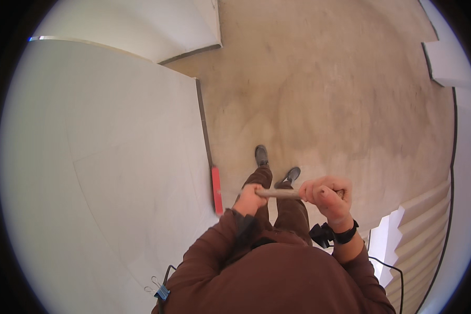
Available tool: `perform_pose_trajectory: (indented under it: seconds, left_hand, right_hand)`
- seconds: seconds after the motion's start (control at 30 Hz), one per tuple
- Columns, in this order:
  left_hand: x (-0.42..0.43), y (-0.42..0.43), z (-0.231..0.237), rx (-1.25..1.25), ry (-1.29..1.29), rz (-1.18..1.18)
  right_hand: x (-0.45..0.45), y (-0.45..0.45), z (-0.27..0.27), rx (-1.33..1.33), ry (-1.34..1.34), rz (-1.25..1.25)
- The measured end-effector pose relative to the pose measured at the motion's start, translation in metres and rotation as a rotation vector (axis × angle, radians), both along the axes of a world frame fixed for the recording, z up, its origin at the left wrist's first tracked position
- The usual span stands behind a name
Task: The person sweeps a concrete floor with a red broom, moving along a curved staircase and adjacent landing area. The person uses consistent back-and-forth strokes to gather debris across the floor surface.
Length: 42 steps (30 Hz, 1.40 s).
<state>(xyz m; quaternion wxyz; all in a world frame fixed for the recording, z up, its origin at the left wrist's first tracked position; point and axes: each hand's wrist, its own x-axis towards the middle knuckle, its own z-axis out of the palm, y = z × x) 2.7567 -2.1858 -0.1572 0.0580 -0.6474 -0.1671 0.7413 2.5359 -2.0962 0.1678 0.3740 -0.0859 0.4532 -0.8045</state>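
A pale wooden handle (280,193) runs level across my body, in front of my thighs. My left hand (253,198) is at the left of the picture, closed round the handle. Round the handle's other end, my right hand (327,194) is closed too, with a black band on its wrist. Past the hand at the left, a red bar-shaped head (217,191) lies close along the foot of the white wall; a blurred thin stretch lies between it and that hand. Whether it touches the wall I cannot tell.
A white wall (133,137) with a dark baseboard (205,121) rises at the left. Brown smooth floor (329,98) stretches ahead. Steps (424,227) descend or climb at the lower right, beside another white wall (469,141). Black cables hang by both my sides, one with a blue binder clip (162,293).
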Motion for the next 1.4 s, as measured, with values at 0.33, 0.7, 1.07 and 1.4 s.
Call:
perform_pose_trajectory:
  seconds: [0.33, 0.7, 1.07, 1.4]
  left_hand:
    - [-0.201, -0.144, 0.096, -0.422, 0.504, -0.052]
    - [-0.093, -0.053, 0.112, 0.025, 0.111, -0.042]
    - [-0.055, -0.046, 0.079, -0.966, 0.613, -0.905]
    - [-0.239, -0.073, 0.110, -0.068, 0.647, -0.155]
  right_hand:
    - [0.000, -0.021, 0.016, 0.010, 0.629, -0.021]
    - [0.008, 0.020, 0.050, 0.134, 0.318, -0.024]
    - [0.016, 0.001, 0.018, 0.149, 0.387, 0.003]
    - [0.008, -0.020, 0.066, 0.132, 0.884, 0.003]
